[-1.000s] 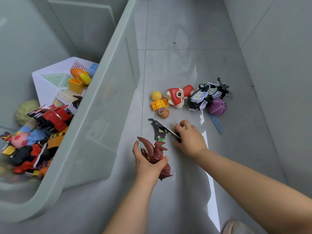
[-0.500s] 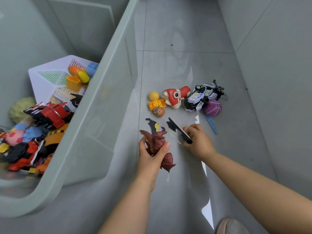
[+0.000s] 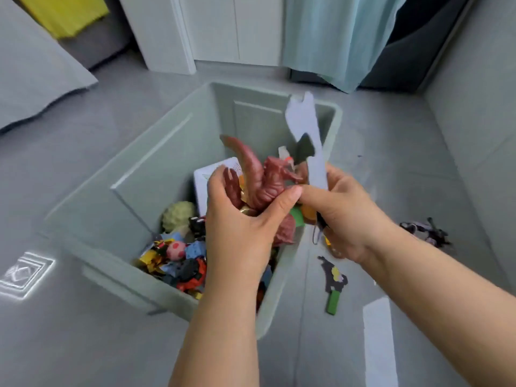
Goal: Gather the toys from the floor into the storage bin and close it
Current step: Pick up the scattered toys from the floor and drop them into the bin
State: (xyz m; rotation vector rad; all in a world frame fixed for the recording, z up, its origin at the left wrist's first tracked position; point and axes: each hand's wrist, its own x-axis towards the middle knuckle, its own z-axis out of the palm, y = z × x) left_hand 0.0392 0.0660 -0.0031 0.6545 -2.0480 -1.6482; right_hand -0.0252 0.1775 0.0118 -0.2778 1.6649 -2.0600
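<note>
Both hands are raised over the open pale green plastic storage bin (image 3: 156, 174), which stands on the glossy grey tiled floor (image 3: 97, 129) with no lid on it. The left hand (image 3: 240, 224) is wrapped around the body of a dark red rubbery dinosaur figure (image 3: 262, 182), thumb on the near side and fingers behind it; the figure's long tail curves up and away over the bin's opening. The right hand (image 3: 346, 213) is clenched around the lower part of a flat pale grey cut-out piece (image 3: 305, 127) that sticks up above the bin's far right corner (its printed side faces away, so the design cannot be made out). That hand seems to trap something small and orange as well, too blurred to identify. The two hands touch at the thumb tips.

Inside the bin lies a jumble of toys: a red and black robot toy (image 3: 190, 272), a pale green knobbly ball (image 3: 178, 213), a round pink figure (image 3: 176, 250) and a white perforated board (image 3: 203, 180) leaning against the far side.

On the floor just right of the bin lies a flat black cut-out figure with a green base (image 3: 333, 283). Further right, near the wall, sits a dark toy motorcycle (image 3: 424, 233), blurred.
</note>
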